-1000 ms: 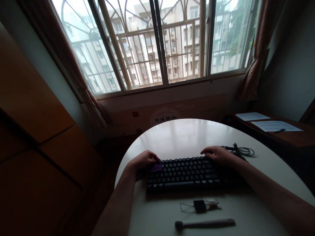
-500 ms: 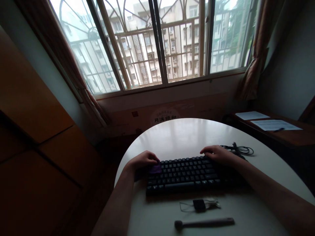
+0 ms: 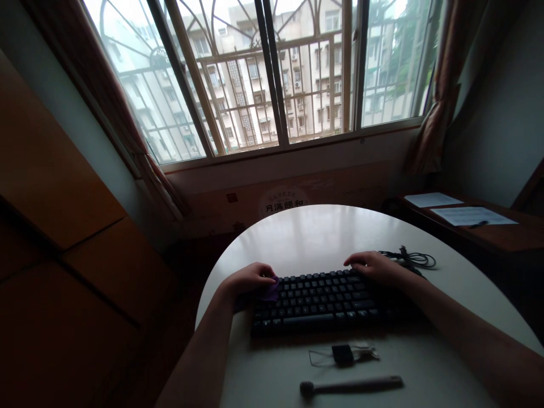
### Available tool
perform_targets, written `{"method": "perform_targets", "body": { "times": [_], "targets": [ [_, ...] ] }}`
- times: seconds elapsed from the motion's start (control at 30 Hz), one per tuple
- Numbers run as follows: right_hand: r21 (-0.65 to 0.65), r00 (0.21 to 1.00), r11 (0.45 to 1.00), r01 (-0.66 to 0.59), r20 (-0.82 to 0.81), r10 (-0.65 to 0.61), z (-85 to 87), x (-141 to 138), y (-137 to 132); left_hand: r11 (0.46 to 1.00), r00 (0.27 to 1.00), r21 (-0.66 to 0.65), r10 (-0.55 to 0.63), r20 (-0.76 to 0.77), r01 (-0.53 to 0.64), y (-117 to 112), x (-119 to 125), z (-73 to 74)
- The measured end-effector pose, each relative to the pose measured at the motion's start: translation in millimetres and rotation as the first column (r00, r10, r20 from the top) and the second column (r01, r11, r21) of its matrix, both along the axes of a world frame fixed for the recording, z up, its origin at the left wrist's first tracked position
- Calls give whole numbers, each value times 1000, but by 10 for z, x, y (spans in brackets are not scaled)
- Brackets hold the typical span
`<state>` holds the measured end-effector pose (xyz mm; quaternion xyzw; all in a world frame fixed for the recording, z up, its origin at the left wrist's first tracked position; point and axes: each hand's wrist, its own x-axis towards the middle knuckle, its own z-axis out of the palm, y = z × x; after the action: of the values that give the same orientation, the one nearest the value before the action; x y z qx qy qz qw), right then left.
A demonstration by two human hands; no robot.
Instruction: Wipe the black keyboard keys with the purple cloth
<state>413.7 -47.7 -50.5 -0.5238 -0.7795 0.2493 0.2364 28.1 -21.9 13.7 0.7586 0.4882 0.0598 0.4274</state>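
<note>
A black keyboard [image 3: 318, 300] lies on a white round table [image 3: 314, 235]. My left hand [image 3: 246, 279] is at the keyboard's far left corner, fingers curled and pinched on a small purple cloth [image 3: 269, 292] that rests on the keys. My right hand [image 3: 374, 266] lies over the keyboard's far right corner, fingers bent and pressed on its edge, holding it in place.
In front of the keyboard lie a wire keycap puller [image 3: 342, 355] and a long brush [image 3: 351, 386]. A coiled black cable [image 3: 410, 259] sits behind my right hand. A wooden side desk [image 3: 497, 232] with papers stands at right, a barred window [image 3: 272, 79] ahead.
The purple cloth has slid slightly back toward my left hand at the keyboard's corner. The view has shifted a little; my right hand stays put.
</note>
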Motion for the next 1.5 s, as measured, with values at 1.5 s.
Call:
{"method": "perform_targets", "body": {
  "times": [1.5],
  "targets": [
    [12, 1000, 1000, 5, 6, -5, -6, -4, 9, 980, 999, 191, 43, 32, -48, 74, -1, -148]
  ]
}}
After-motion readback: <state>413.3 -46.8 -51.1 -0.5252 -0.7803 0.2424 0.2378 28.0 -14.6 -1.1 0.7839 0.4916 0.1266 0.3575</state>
